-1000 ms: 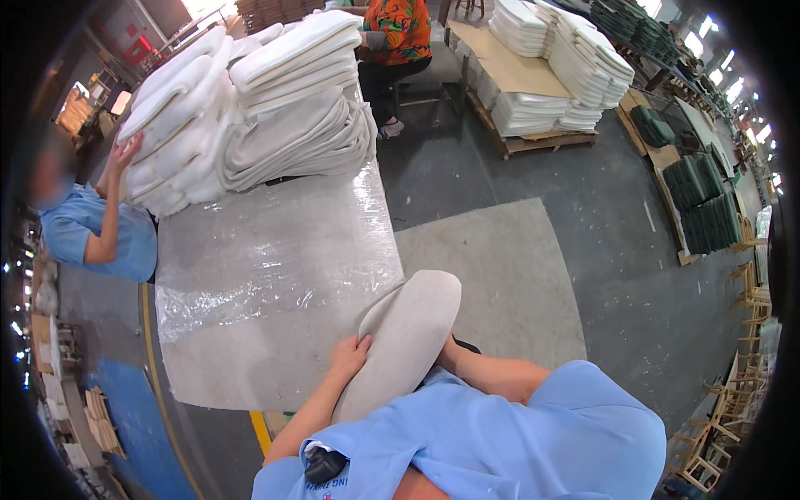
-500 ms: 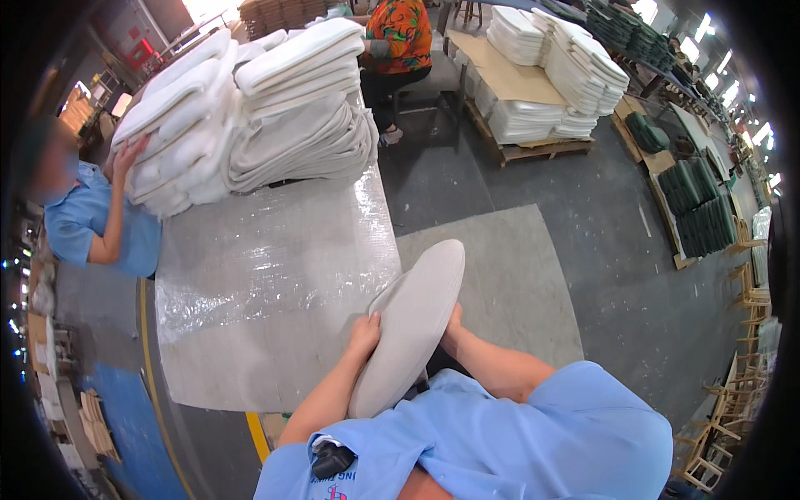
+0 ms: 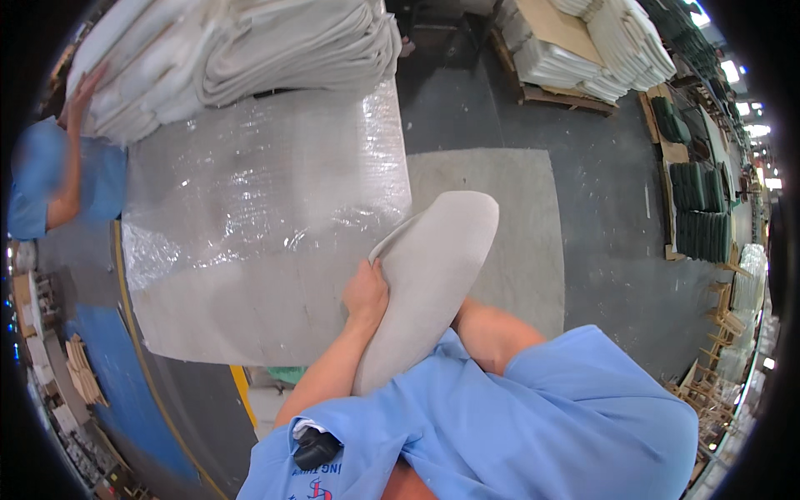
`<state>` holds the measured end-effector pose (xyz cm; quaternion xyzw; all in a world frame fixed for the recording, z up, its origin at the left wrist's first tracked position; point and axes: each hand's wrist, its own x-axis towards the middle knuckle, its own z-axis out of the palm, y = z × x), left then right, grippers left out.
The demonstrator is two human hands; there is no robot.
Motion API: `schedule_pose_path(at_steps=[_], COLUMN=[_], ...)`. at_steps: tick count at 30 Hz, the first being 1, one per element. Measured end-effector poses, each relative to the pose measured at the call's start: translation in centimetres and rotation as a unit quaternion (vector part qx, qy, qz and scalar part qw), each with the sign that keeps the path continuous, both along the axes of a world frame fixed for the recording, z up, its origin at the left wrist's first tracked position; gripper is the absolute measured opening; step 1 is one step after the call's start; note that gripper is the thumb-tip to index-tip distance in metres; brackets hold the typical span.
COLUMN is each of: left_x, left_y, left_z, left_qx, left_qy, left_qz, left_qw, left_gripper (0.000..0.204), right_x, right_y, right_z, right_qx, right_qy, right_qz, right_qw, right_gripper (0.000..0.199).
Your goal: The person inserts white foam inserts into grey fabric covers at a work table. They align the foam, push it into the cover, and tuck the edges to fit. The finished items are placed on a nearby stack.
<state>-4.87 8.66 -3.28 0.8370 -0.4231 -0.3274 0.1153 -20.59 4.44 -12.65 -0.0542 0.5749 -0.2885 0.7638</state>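
Note:
A light grey, rounded, fabric-covered cushion (image 3: 437, 275) stands tilted in front of my body, its lower end against my shirt. My left hand (image 3: 367, 292) is closed on its left edge, the thumb on the broad face, where a fold of the cover shows. From the right, my right forearm (image 3: 498, 335) runs behind the cushion, which hides that hand and its fingers. The table (image 3: 250, 317) beside the cushion, to the left, has a grey top partly covered with clear plastic film.
White and grey folded padding (image 3: 300, 50) is stacked at the table's far end. Another person (image 3: 71, 175) in blue touches it from the left. A grey board (image 3: 517, 225) lies beyond the cushion. Further right stand a loaded pallet (image 3: 567, 96) and dark green cushions (image 3: 700, 204).
The cushion has turned to show more of its broad face, and its top has shifted right. My right hand has gone out of sight behind it. The whole view has tilted downward.

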Motion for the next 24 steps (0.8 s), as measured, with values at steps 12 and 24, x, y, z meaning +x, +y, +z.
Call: schedule_pose_path(at_steps=[12, 24], left_x=[1.5, 7.4], left_y=[-0.7, 19.5], left_z=[-0.3, -0.9], left_qx=[-0.058, -0.147], left_qy=[-0.035, 0.152], left_qz=[-0.064, 0.186], left_qw=[0.996, 0.960], left_gripper=[0.033, 0.023], right_x=[-1.8, -6.5], right_y=[-2.4, 0.3], right_z=[0.6, 31.0], right_qx=[-0.293, -0.747], right_qy=[0.148, 0.382], right_qz=[0.268, 0.486], right_qw=[0.906, 0.245], right_gripper=[0.040, 0.052])
